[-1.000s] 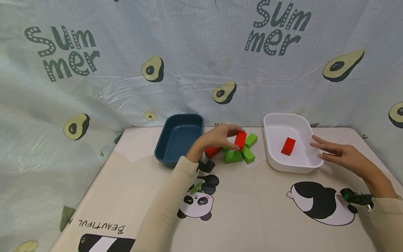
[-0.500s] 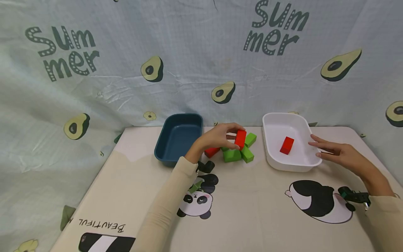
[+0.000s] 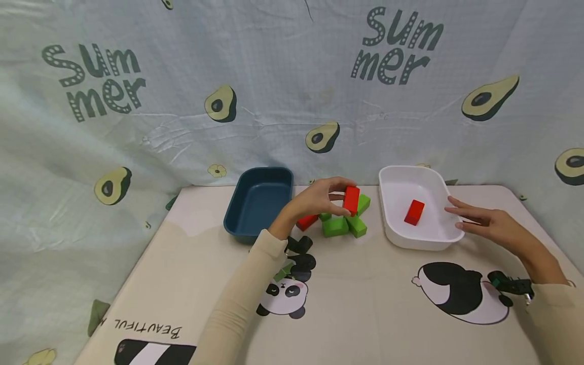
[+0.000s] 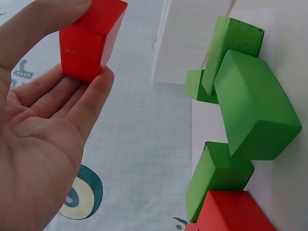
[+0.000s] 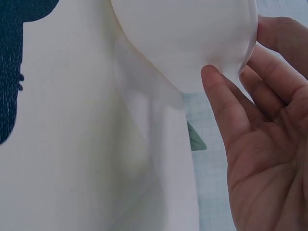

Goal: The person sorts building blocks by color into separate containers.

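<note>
In the head view my left hand (image 3: 315, 198) pinches a red block (image 3: 351, 201) between thumb and fingers. It is held up above a small pile of green blocks (image 3: 335, 227). The left wrist view shows that block (image 4: 84, 48) between the thumb and fingertips, apart from the green ones. Partly behind my left hand, another red block (image 3: 306, 222) lies by the pile. My right hand (image 3: 495, 223) touches the right side of a white plastic tub (image 3: 422, 244), fingers fairly straight and thumb at its near corner. One red block (image 3: 414, 212) lies inside the tub.
A dark blue tub (image 3: 260, 203) stands left of the pile, with nothing seen in it. The table (image 3: 356, 304) has a pale cloth with panda prints. Behind it hangs a patterned curtain (image 3: 269, 61) close to both tubs.
My left hand has moved slightly to the right with the red block, still over the pile. The right hand stays against the white tub. The head view shifts a little.
</note>
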`<control>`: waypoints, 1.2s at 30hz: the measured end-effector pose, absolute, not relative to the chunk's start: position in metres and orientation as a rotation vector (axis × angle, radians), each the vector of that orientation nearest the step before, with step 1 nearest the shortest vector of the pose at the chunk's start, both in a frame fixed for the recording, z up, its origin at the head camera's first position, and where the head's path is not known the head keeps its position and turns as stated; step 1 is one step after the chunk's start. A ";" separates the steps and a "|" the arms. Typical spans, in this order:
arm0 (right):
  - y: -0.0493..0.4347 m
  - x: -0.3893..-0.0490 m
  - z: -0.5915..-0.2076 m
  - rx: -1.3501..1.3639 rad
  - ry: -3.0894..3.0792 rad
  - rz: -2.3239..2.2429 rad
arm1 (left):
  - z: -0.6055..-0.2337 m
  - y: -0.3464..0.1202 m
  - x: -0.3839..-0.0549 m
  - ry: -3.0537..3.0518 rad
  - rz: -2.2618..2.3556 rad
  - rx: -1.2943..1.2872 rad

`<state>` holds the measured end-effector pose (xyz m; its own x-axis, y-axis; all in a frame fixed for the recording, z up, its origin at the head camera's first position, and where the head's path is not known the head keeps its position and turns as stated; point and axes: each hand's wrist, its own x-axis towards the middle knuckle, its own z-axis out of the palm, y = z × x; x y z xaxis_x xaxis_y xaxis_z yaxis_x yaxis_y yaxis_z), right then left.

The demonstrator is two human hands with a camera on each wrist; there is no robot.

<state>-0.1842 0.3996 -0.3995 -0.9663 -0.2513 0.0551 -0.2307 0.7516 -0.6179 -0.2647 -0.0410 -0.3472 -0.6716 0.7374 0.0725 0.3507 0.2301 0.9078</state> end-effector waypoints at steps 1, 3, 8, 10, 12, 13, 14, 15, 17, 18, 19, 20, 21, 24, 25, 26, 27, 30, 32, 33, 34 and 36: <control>0.399 -0.184 -0.400 -0.404 2.917 -1.009 | -0.347 -0.041 -0.264 2.157 1.414 1.008; 0.399 -0.185 -0.400 -0.411 2.915 -1.010 | -0.348 -0.042 -0.264 2.196 1.390 1.023; 0.397 -0.186 -0.402 -0.413 2.882 -1.070 | -0.349 -0.042 -0.261 2.246 1.356 1.059; 0.397 -0.186 -0.403 -0.412 2.883 -1.076 | -0.349 -0.041 -0.260 2.249 1.357 1.072; 0.397 -0.185 -0.403 -0.412 2.884 -1.078 | -0.350 -0.040 -0.260 2.248 1.367 1.082; 0.397 -0.184 -0.404 -0.414 2.886 -1.079 | -0.350 -0.039 -0.259 2.245 1.373 1.088; 0.397 -0.184 -0.404 -0.413 2.886 -1.081 | -0.351 -0.038 -0.258 2.243 1.378 1.095; 0.397 -0.184 -0.404 -0.412 2.885 -1.084 | -0.351 -0.038 -0.258 2.242 1.381 1.101; 0.397 -0.183 -0.404 -0.406 2.882 -1.087 | -0.351 -0.037 -0.256 2.245 1.382 1.110; 0.397 -0.183 -0.404 -0.408 2.882 -1.088 | -0.351 -0.036 -0.256 2.249 1.376 1.113; 0.397 -0.183 -0.405 -0.406 2.882 -1.089 | -0.351 -0.036 -0.255 2.250 1.370 1.117; 0.396 -0.183 -0.405 -0.403 2.879 -1.093 | -0.351 -0.035 -0.254 2.249 1.371 1.117; 0.396 -0.183 -0.405 -0.405 2.880 -1.093 | -0.350 -0.035 -0.254 2.247 1.371 1.116; 0.397 -0.183 -0.405 -0.408 2.882 -1.096 | -0.349 -0.032 -0.252 2.233 1.376 1.117; 0.398 -0.183 -0.405 -0.407 2.880 -1.099 | -0.349 -0.031 -0.252 2.228 1.379 1.118; 0.398 -0.183 -0.406 -0.407 2.880 -1.098 | -0.348 -0.030 -0.251 2.223 1.384 1.121; 0.399 -0.182 -0.406 -0.406 2.881 -1.096 | -0.348 -0.029 -0.251 2.223 1.383 1.125; 0.400 -0.182 -0.406 -0.404 2.879 -1.091 | -0.347 -0.028 -0.250 2.226 1.381 1.126; 0.400 -0.182 -0.406 -0.406 2.880 -1.090 | -0.347 -0.027 -0.249 2.237 1.373 1.125; 0.400 -0.182 -0.406 -0.406 2.881 -1.090 | -0.346 -0.027 -0.249 2.244 1.368 1.125; 0.400 -0.182 -0.406 -0.409 2.884 -1.088 | -0.346 -0.026 -0.249 2.246 1.368 1.127; 0.400 -0.181 -0.404 -0.412 2.892 -1.083 | -0.345 -0.025 -0.248 2.250 1.368 1.137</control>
